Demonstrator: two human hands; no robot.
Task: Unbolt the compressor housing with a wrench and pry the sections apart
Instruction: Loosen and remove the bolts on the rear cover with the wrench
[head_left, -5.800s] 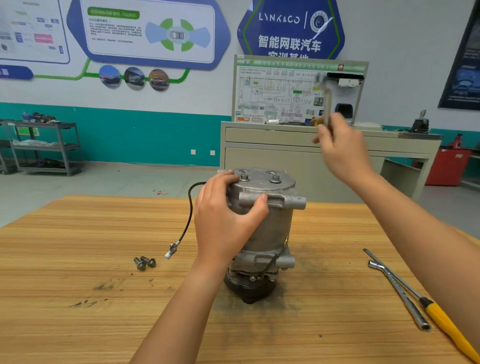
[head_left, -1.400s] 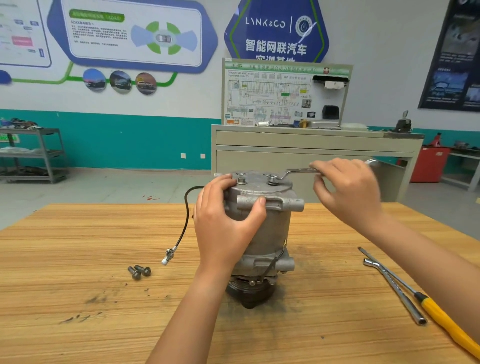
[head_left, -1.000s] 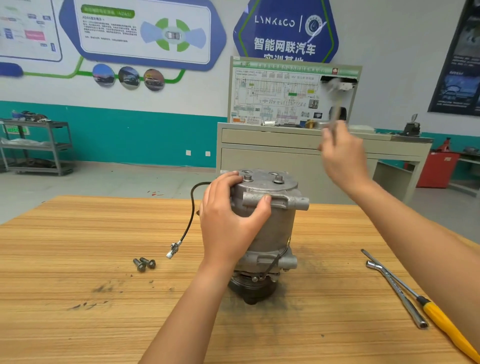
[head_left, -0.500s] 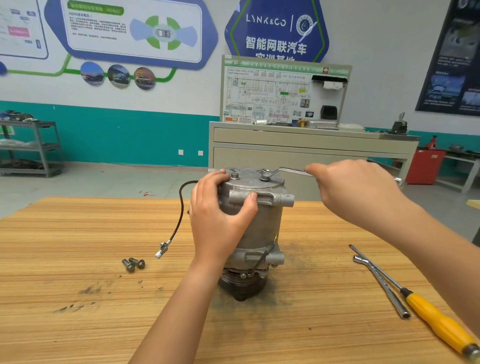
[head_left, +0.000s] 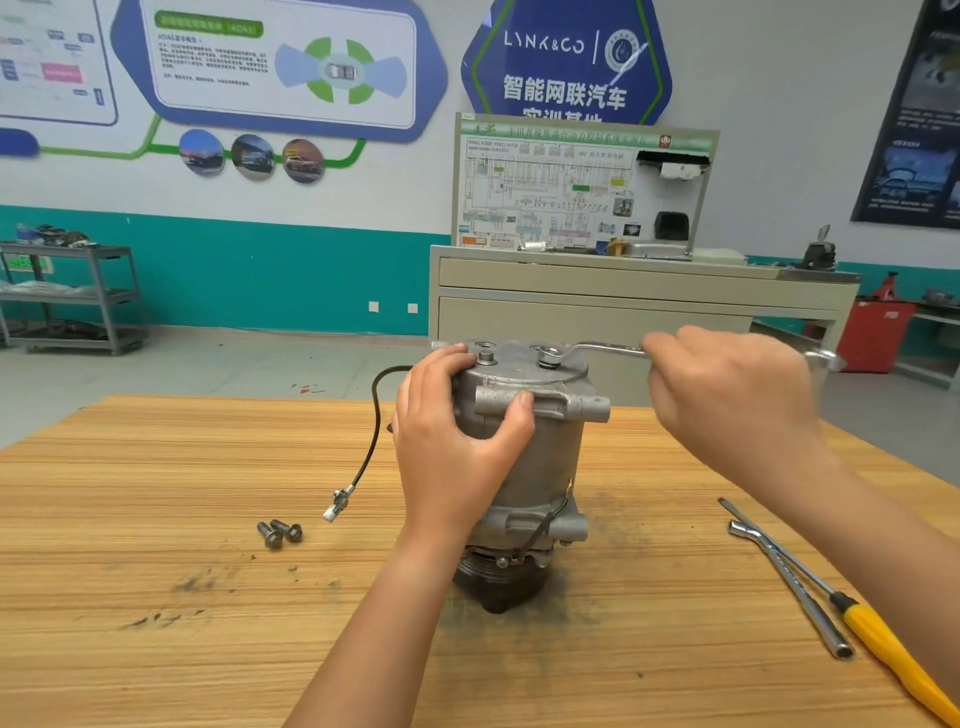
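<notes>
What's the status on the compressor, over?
Left hand grips compressor housing. Right hand holds wrench, ring end on top bolt. Nothing in the way.

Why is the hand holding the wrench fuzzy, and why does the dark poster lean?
Head view: the right hand is slightly motion-blurred, the left hand and compressor look sharp; same view, the wide-angle lens slants the dark poster at the frame edge.

Left hand (head_left: 457, 462) gripping upright compressor (head_left: 540, 457), right hand (head_left: 727, 395) holding wrench (head_left: 592, 351) on top bolt (head_left: 548, 358)
</notes>
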